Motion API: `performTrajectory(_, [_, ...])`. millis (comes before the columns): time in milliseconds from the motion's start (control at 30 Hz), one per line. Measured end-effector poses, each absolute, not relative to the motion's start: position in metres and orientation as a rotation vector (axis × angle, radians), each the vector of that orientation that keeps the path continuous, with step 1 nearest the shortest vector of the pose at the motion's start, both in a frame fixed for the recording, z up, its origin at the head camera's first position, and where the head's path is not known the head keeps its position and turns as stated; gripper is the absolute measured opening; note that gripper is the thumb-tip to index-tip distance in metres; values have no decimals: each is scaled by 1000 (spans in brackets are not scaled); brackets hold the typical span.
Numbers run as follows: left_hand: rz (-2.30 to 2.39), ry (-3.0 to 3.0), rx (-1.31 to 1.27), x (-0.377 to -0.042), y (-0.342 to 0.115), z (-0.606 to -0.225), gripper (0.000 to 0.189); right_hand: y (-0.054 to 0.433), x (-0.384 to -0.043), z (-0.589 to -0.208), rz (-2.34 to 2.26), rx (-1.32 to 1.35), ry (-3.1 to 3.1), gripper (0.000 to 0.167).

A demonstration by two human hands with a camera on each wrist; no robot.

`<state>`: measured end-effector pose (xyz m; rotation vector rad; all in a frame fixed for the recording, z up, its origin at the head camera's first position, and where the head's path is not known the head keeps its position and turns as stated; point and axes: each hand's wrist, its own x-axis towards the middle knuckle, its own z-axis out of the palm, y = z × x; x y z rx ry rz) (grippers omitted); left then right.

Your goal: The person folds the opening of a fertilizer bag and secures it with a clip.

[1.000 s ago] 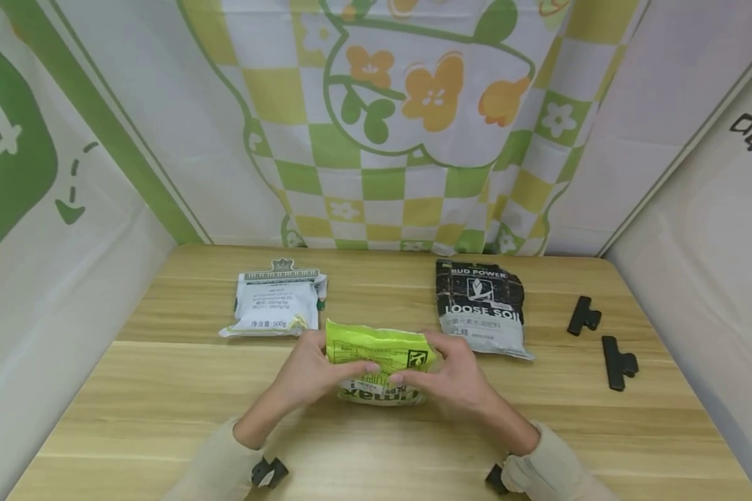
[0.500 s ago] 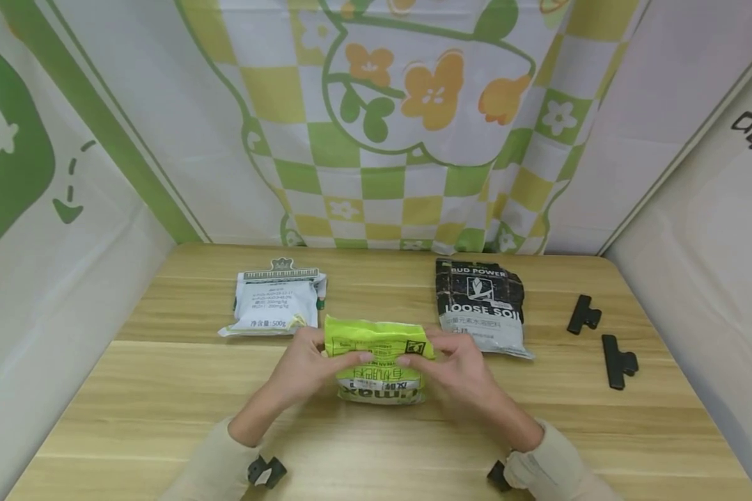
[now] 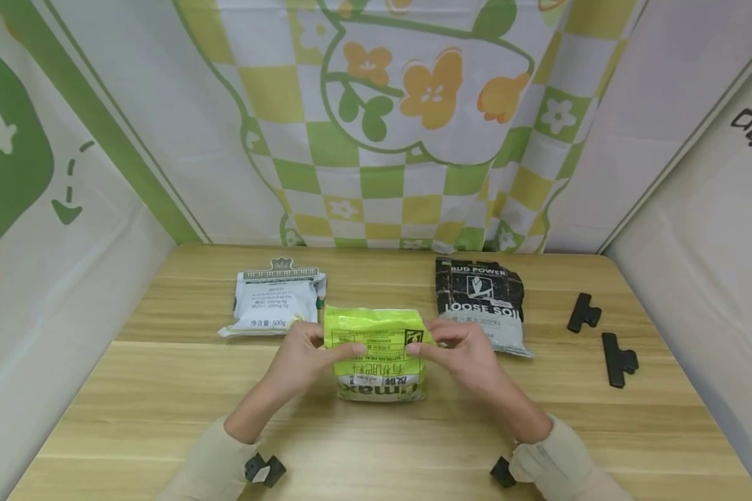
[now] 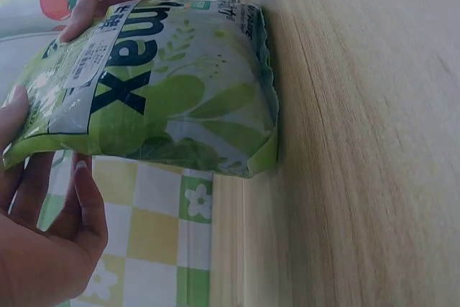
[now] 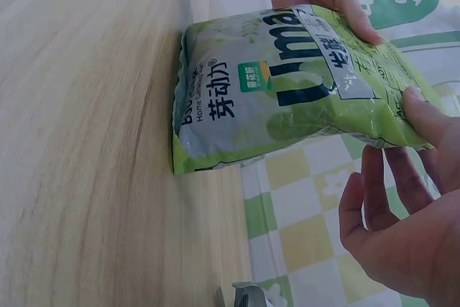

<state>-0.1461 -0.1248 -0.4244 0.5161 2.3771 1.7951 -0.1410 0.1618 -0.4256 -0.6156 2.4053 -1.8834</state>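
Observation:
A lime-green fertilizer bag [image 3: 376,372] stands on the wooden table in the middle of the head view, its print upside down. My left hand [image 3: 297,362] pinches its upper left side, thumb on the printed face and fingers behind. The upper right side is pinched the same way by my right hand [image 3: 470,355]. In the left wrist view, the crimped end of the bag [image 4: 187,106] meets the tabletop. Seen from the right wrist, the bag [image 5: 251,98] looks plump at that end and thinner between the hands.
A white bag [image 3: 272,306] with a piano-key clip [image 3: 282,275] across its top lies back left. Back right lies a black-and-grey loose-soil bag [image 3: 479,303]. Two black clips, one farther back [image 3: 583,313] and one nearer [image 3: 620,360], lie at the right. A patterned curtain [image 3: 382,181] hangs behind.
My thumbs have spread apart across the bag's face. The bag's top edge has risen and more of its printed front shows. The other bags and the clips have stayed put.

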Motion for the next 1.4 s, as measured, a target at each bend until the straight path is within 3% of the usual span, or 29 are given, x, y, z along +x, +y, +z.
performTrajectory(333, [1800,2453,308,-144,-124,-418,53,164,-144,-423,-1902,-557,2406,7])
performTrajectory(467, [1807,2462,295,-143,-124,-416,49,166,-144,-419,-1894,-552,2421,8])
performTrajectory(600, [1755,2486,270,-141,-124,-414,56,170,-145,-417,-1862,-564,2422,7])
performTrajectory(767, [1651,2535,274,-140,-124,-410,52,175,-146,-416,-1852,-615,2356,8])
performTrajectory(1000, [1598,2545,284,-138,-122,-406,26,179,-144,-412,-1790,-543,2338,19])
performTrajectory(1400, [1580,2451,142,-134,-122,-398,68,179,-142,-406,-1650,-444,2331,33])
